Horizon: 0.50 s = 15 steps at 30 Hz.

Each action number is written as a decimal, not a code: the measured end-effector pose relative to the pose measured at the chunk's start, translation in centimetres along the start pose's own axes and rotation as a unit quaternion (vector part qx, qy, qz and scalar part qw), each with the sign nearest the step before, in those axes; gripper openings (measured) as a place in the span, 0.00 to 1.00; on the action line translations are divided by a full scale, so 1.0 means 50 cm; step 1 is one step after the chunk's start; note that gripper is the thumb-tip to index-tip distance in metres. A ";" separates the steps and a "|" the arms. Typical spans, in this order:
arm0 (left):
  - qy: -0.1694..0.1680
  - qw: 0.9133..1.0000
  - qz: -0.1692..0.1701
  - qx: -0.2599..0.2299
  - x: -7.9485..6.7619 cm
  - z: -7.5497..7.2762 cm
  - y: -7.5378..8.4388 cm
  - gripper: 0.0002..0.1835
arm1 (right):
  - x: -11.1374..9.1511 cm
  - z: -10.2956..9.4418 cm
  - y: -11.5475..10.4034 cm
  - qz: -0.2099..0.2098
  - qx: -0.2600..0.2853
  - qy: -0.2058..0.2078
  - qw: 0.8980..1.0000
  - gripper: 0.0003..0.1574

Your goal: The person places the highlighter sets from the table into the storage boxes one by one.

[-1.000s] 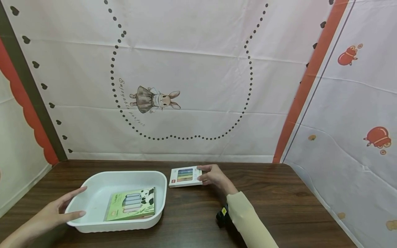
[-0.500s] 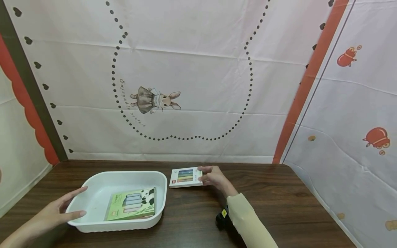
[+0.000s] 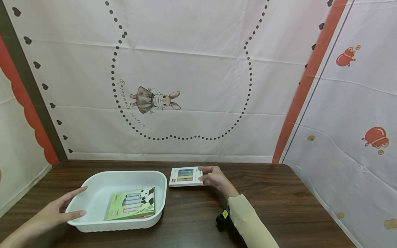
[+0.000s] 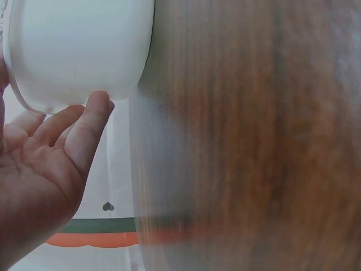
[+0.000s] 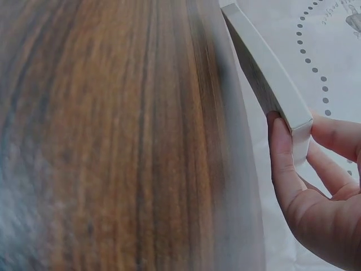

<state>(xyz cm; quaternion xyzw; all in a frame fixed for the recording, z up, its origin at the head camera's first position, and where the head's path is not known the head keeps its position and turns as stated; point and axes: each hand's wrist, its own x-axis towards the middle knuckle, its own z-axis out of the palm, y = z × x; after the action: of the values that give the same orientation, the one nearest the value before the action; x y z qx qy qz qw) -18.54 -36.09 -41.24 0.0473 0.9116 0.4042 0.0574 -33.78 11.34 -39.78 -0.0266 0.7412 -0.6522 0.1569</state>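
Note:
At the left, my left hand [image 3: 55,210] grips the end of a white plastic tub [image 3: 124,225]. Its thumb and forefinger lie over the rim, and in the left wrist view other fingers [image 4: 84,132] press the outer wall. A green box with a panda and a row of pens printed on it [image 3: 131,204] lies flat inside the tub. To the right of the tub, my right hand [image 3: 217,179] pinches the right end of a flat white box [image 3: 175,182] with a window of coloured sticks. In the right wrist view the box's white edge [image 5: 271,68] shows between thumb and fingers.
The dark wood table [image 3: 288,206] ends at a hanging white cloth [image 3: 198,86] with a rabbit print. Another printed cloth [image 3: 344,113] hangs along the right side. A small black wrist camera [image 3: 222,220] sits beneath the right sleeve [image 3: 248,217].

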 end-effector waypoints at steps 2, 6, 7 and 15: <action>0.002 1.000 -0.003 0.001 0.000 0.000 0.003 0.41 | -0.001 0.000 -0.002 0.001 0.006 0.002 1.000 0.30; 0.001 1.000 0.003 -0.003 0.000 0.001 0.005 0.40 | -0.004 -0.007 -0.001 -0.002 0.014 -0.001 1.000 0.29; 0.000 1.000 0.001 -0.004 0.000 0.001 0.006 0.40 | -0.005 -0.010 -0.001 -0.003 0.015 -0.003 1.000 0.29; -0.009 1.000 -0.006 -0.002 0.000 -0.002 0.004 0.41 | -0.012 -0.022 -0.002 -0.012 0.019 0.000 1.000 0.30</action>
<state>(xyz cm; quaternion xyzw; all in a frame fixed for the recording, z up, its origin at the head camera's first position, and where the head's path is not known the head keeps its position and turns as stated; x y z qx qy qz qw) -18.53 -36.03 -41.01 0.0453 0.9105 0.4054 0.0680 -33.51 12.54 -39.47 -0.0324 0.7281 -0.6682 0.1498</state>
